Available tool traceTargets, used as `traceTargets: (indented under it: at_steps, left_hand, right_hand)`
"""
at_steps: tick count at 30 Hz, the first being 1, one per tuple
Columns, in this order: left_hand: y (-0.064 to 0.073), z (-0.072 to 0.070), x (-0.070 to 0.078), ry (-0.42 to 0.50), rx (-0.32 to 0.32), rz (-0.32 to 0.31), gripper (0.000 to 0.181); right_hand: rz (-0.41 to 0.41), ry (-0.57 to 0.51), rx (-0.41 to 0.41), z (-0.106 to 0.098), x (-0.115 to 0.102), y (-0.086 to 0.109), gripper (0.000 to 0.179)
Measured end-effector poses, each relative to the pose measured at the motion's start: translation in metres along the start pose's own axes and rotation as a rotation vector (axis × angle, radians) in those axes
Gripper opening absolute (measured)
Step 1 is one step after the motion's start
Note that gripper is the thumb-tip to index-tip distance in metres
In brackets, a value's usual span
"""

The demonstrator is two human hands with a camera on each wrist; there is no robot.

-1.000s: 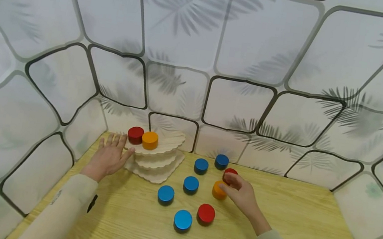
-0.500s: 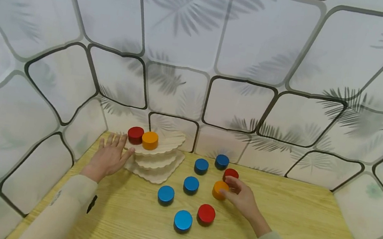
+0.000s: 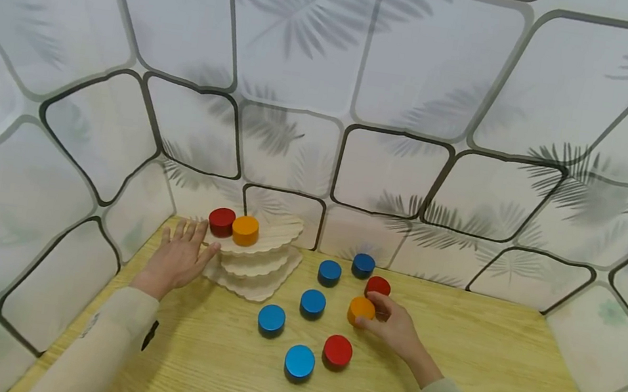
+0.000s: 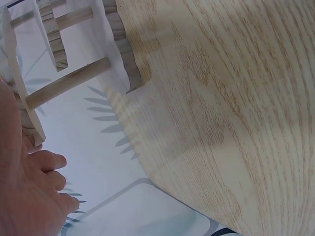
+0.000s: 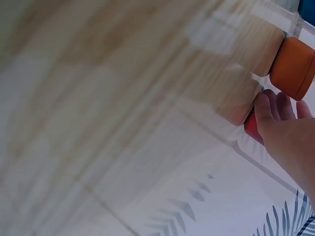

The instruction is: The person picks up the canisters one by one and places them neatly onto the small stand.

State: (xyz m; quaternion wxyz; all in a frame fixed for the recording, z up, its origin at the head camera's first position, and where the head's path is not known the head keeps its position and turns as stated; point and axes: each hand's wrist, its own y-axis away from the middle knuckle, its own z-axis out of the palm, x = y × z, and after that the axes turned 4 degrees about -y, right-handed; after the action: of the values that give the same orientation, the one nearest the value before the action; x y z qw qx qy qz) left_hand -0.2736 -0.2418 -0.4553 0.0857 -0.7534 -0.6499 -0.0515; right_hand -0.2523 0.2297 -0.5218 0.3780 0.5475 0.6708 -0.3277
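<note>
Clock is centring on the orange disc (image 3: 361, 311) in the head view, 12 pointing at the back wall (image 3: 303, 155). Right hand (image 3: 394, 328) is bracketing that disc from 4 o'clock, thumb at its near side, fingers at its far side; can't tell if they are actually pinching. Disc is apparently sitting on the table (image 3: 507, 360), not lifted. Left hand (image 3: 179, 260) is lying spread and relaxed out at 9, holding nothing, fingertips at the left edge of the wooden shelf (image 3: 266, 286), itself standing between 9 and 10. Hands are well apart. Done, by the look: two pieces are sitting side by side on the top tier (image 3: 279, 236), a dark red disc (image 3: 222, 222) and an amber disc (image 3: 246, 231). Left: eight are lying on the table, counting the one at the right hand. Far red disc (image 3: 379, 287) is sitting at 1, near red disc (image 3: 338, 351) at 7; five blue discs (image 3: 300, 362) are spreading from 12 round through 9 to between 7 and 8. Judging by two up, eight down, work is looking early.
</note>
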Motion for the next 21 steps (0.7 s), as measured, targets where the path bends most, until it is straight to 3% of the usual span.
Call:
traceTargets:
  at_steps: [21]
  left_hand:
    - [-0.0008, 0.0009, -0.0007, -0.01, 0.002, -0.003, 0.08]
  right_hand:
    - [0.023, 0.046, 0.013, 0.0029, -0.001, -0.0002, 0.065]
